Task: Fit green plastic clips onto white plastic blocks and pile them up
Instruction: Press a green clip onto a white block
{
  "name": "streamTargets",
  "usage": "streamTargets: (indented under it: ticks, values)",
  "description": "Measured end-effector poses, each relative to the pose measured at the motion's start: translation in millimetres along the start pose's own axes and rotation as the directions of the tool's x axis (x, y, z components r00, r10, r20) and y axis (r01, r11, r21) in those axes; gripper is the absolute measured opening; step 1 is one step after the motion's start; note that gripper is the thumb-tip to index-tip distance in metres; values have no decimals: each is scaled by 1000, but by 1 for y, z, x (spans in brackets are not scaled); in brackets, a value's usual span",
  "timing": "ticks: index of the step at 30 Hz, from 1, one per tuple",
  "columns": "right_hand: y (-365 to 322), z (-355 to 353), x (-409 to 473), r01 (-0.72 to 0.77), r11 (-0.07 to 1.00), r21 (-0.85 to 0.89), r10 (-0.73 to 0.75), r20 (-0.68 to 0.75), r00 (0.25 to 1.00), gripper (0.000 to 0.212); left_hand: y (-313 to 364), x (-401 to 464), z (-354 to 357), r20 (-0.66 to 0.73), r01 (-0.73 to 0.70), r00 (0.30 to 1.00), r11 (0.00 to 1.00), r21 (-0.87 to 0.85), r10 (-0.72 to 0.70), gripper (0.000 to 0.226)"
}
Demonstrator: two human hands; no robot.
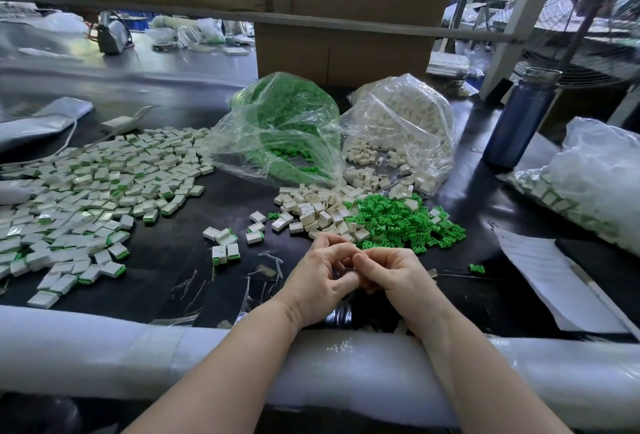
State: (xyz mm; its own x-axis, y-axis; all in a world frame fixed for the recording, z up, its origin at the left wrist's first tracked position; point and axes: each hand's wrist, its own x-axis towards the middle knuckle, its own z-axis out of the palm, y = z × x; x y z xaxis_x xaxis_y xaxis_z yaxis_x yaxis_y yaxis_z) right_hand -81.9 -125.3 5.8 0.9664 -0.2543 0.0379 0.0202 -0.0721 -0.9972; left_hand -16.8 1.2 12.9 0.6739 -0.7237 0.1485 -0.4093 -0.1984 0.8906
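curled fingers (349,278) hide whatever hands pinch.

A dark desk (194,260) with a white foam-padded front edge (104,350) filled the workshop view. Cardboard boxes (343,1) rose at 12 o'clock behind a grey metal rail (346,26). At 2 o'clock a white post (519,14) stood beside a caged fan (595,18), daylight showing behind it. A blue bottle (519,118) stood near papers (554,281) at 3 o'clock.
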Motion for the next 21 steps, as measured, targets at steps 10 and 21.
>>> streamTargets:
  ticks: [10,21]
  values:
    - [1,1,-2,15,999,-36,-17,-43,999,18,-3,1,0,33,21,999,1000,22,-22,15]
    - [-5,3,-4,-6,1000,17,7,-54,999,20,-2,0,0,52,12,999,999,48,-15,19]
